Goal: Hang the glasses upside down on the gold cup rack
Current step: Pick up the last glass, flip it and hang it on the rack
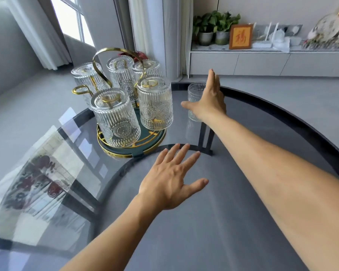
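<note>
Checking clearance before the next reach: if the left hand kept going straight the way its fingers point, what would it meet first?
Most likely the rack's round base tray, just beyond the open left hand; the nearest hung glass stands above it. Depth is hard to judge.

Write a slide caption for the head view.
Right hand reaches open for the last ribbed clear glass beside the gold cup rack.

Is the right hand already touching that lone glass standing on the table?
Cannot tell. In the head view the right hand, fingers open, overlaps the upright glass and hides its near side, so neither contact nor gap shows.
</note>
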`<state>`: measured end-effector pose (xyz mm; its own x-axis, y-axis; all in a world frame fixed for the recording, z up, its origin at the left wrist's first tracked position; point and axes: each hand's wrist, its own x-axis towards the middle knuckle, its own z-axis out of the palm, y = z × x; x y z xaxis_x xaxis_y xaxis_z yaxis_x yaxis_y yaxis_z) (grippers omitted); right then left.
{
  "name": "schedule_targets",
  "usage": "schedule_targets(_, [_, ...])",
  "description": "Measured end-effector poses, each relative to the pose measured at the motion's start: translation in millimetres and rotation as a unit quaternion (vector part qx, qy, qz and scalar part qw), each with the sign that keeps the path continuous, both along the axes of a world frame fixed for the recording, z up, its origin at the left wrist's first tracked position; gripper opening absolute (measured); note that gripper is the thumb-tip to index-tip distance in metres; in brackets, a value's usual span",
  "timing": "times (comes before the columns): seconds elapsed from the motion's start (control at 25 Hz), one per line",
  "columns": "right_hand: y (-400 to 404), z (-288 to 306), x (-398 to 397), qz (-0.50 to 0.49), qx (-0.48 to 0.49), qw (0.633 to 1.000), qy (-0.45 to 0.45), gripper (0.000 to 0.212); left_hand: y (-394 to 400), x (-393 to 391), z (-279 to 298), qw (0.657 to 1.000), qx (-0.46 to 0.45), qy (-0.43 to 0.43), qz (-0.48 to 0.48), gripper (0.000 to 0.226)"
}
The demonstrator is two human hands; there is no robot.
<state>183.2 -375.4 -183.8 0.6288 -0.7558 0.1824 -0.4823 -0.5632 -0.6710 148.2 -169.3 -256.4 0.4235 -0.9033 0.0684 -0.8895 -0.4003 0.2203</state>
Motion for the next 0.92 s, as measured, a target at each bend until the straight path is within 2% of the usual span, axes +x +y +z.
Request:
schedule_targets(0.08, [-4.3, -0.3, 7.5, -0.029, 0.004, 0.999, -0.026, 0.101, -0.7, 0.0, 0.5, 1.000, -0.007, 0.006, 0.003, 0.080])
schedule_targets(0.2, [-0.2, -0.8, 1.6, -0.032, -0.040, 0.999, 0.019, 0.082, -4.4, 3.9, -1.5, 1.000, -0.017, 0.018, 0.002, 0.081])
schedule_targets(0.32, [11.4, 0.3, -27.8, 0.000, -0.039, 0.998, 0.051, 0.080, -3.1, 3.5, 0.7, 0.999, -0.039, 0.029, 0.008, 0.082])
schedule_targets(0.44, [34.0, 9.0, -69.7, 0.026, -0.004, 0.997, 0.067, 0.083, 5.4, -5.8, 7.8, 0.992, -0.116, 0.042, 0.021, 0.066])
schedule_targets(0.52, [53.0, 14.1, -95.8, 0.024, 0.028, 0.997, 0.060, 0.085, 12.8, -14.0, 15.1, 0.972, -0.175, 0.141, 0.073, 0.055])
schedule_targets(0.56, [63.3, 18.3, -108.4, 0.016, 0.051, 0.998, 0.046, 0.087, 18.8, -20.3, 22.3, 0.944, -0.202, 0.237, 0.110, 0.056])
schedule_targets(0.64, [85.5, 29.4, -128.4, 0.009, 0.113, 0.994, 0.001, 0.088, 29.4, -36.9, 36.6, 0.831, -0.272, 0.458, 0.160, 0.066])
schedule_targets(0.68, [97.4, 36.3, -135.6, 0.013, 0.143, 0.989, -0.029, 0.087, 33.4, -45.3, 44.1, 0.774, -0.307, 0.524, 0.181, 0.068])
schedule_targets(0.8, [129.7, 56.3, -146.7, 0.052, 0.224, 0.964, -0.132, 0.080, 49.3, -61.8, 77.8, 0.635, -0.376, 0.635, 0.228, 0.047])
schedule_targets(0.84, [138.8, 62.7, -147.7, 0.068, 0.255, 0.952, -0.157, 0.078, 55.8, -63.0, 90.1, 0.599, -0.391, 0.661, 0.227, 0.043])
schedule_targets(0.92, [155.0, 79.7, -148.6, 0.115, 0.295, 0.933, -0.172, 0.075, 74.8, -59.2, 114.1, 0.567, -0.430, 0.670, 0.213, 0.052])
